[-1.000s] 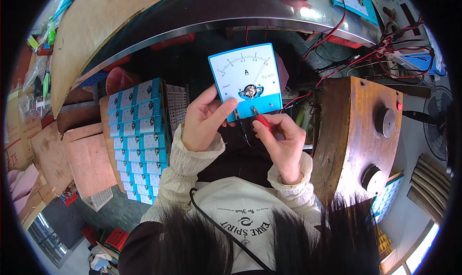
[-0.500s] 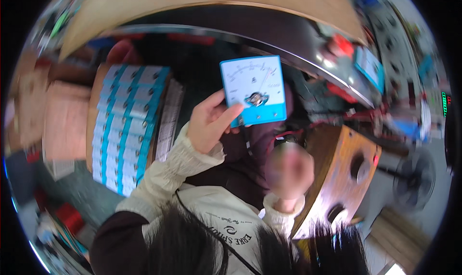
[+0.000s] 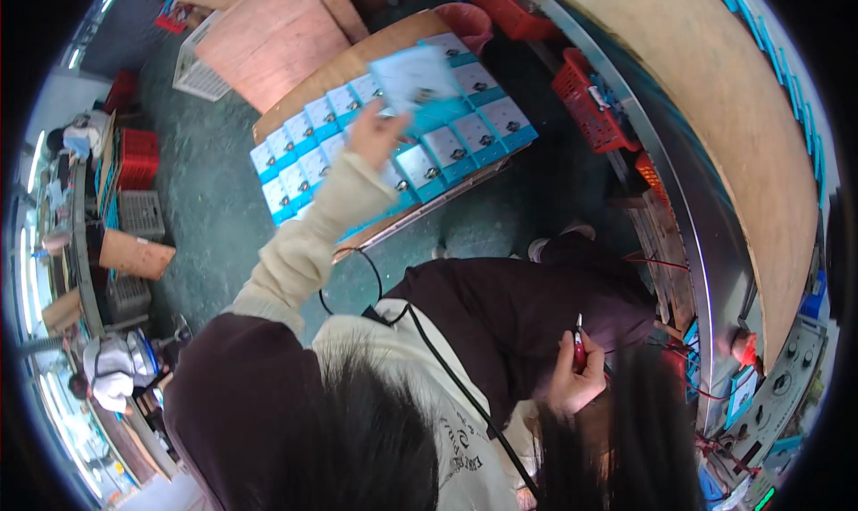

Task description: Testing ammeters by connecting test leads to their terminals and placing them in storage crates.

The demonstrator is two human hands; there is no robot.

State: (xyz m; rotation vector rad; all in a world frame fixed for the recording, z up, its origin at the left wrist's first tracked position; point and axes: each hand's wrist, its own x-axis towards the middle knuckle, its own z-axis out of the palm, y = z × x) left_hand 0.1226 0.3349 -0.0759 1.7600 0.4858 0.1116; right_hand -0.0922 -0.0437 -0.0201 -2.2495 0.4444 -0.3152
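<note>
My left hand (image 3: pixel 377 138) is stretched out over rows of blue-and-white panel meters (image 3: pixel 442 146) laid on a wooden board. In it is a single panel meter (image 3: pixel 413 71), smeared by motion, held by its lower edge above the others. My right hand (image 3: pixel 574 384) is low beside my thigh, its fingers closed around a small red-handled screwdriver (image 3: pixel 580 352) whose thin metal tip points up, away from me. Part of the right forearm is hidden by hair.
A long bench (image 3: pixel 751 127) with a metal edge curves along the right. Red baskets (image 3: pixel 590 100) stand beneath it. Beyond the board are wooden sheets (image 3: pixel 273 42) and a white crate (image 3: pixel 201 69). A grey control box (image 3: pixel 778 386) with knobs sits at right. Another person (image 3: pixel 116 377) sits far left.
My view has turned left, toward the rows of meters. My left hand has carried the panel meter from in front of me out over the rows. The screwdriver in my right hand now shows clearly.
</note>
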